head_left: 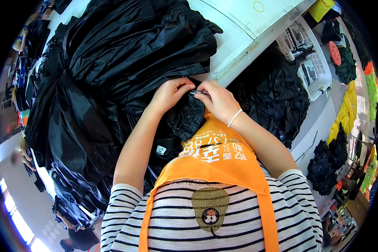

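Black fabric lies pinched between the left fingers, the right fingers closed on a silvery piece.

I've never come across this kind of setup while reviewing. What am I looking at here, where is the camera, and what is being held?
There is no machine here: a person works with two bare hands. The single picture comes from a wide fisheye camera on their head, looking down, so edges bend and the person's orange apron fills the lower middle.

On the white table lies a large heap of black garments. The left hand pinches gathered black cloth. The right hand, close beside it, holds a small silvery item, too small to identify. Off to the right are more black fabric and a white basket.
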`<act>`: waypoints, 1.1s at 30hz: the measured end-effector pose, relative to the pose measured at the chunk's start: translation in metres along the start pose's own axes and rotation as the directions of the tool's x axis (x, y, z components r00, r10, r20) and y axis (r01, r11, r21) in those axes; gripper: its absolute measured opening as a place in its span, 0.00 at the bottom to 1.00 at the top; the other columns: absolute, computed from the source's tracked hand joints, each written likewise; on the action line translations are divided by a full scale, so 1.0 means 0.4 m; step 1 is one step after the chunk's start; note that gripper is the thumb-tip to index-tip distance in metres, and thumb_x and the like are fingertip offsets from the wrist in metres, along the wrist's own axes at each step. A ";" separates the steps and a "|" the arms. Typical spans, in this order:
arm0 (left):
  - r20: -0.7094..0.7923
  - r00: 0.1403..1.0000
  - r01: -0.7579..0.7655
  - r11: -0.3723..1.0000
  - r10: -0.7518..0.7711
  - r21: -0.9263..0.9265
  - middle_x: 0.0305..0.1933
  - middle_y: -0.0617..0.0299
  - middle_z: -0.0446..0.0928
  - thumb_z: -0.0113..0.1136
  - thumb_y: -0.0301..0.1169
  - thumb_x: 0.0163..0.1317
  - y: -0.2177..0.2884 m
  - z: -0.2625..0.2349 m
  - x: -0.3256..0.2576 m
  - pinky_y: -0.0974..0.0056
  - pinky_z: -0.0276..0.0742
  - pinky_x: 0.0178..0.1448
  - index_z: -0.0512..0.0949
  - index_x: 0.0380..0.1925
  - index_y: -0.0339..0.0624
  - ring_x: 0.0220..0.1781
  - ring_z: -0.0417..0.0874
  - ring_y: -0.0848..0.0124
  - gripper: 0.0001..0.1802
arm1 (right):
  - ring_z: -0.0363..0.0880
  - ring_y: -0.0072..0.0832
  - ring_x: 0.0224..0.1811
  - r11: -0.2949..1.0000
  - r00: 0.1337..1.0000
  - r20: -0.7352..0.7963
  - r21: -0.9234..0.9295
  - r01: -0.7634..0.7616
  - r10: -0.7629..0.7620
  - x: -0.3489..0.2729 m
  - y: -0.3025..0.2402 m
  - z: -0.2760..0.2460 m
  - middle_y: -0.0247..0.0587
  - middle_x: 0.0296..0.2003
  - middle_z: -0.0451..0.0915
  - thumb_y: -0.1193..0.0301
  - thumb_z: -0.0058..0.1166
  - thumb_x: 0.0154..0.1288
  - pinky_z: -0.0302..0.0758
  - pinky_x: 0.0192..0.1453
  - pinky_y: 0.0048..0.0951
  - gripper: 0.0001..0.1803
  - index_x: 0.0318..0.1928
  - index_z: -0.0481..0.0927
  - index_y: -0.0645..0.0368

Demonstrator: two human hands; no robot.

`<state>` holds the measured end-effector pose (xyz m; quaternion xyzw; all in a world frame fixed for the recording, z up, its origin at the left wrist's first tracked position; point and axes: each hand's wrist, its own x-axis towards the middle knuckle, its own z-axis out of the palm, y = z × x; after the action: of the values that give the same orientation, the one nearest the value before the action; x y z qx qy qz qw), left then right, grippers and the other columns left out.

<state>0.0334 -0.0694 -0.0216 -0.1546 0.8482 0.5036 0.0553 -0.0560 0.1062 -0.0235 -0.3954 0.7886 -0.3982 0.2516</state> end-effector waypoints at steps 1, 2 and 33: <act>-0.007 1.000 -0.003 1.000 0.003 0.003 0.36 0.56 0.82 0.57 0.34 0.63 -0.003 0.002 0.000 0.66 0.75 0.45 0.81 0.37 0.38 0.38 0.83 0.65 0.11 | 0.77 0.45 0.38 1.000 1.000 -0.001 -0.002 -0.003 0.003 0.001 -0.002 -0.001 0.43 0.37 0.76 0.63 0.56 0.62 0.73 0.40 0.38 0.11 0.37 0.74 0.57; -0.014 1.000 -0.006 1.000 0.006 0.006 0.36 0.54 0.82 0.57 0.35 0.63 -0.006 0.004 0.000 0.65 0.75 0.44 0.81 0.37 0.38 0.38 0.83 0.62 0.12 | 0.77 0.45 0.37 1.000 1.000 -0.005 0.006 -0.007 0.007 0.001 -0.002 0.000 0.43 0.36 0.77 0.64 0.56 0.62 0.73 0.40 0.38 0.11 0.37 0.74 0.57; 0.312 0.916 0.163 0.944 -0.253 0.288 0.43 0.50 0.80 0.61 0.29 0.53 -0.046 -0.010 -0.354 0.53 0.73 0.51 0.75 0.47 0.37 0.41 0.80 0.51 0.20 | 0.80 0.30 0.30 0.919 0.988 0.086 0.365 -0.151 0.129 0.032 0.230 0.037 0.45 0.28 0.81 0.68 0.62 0.57 0.74 0.36 0.28 0.14 0.40 0.79 0.65</act>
<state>0.1735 -0.0520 0.0002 -0.1455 0.8617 0.4002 0.2761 -0.0916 0.1237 -0.1088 -0.2952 0.7178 -0.5085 0.3729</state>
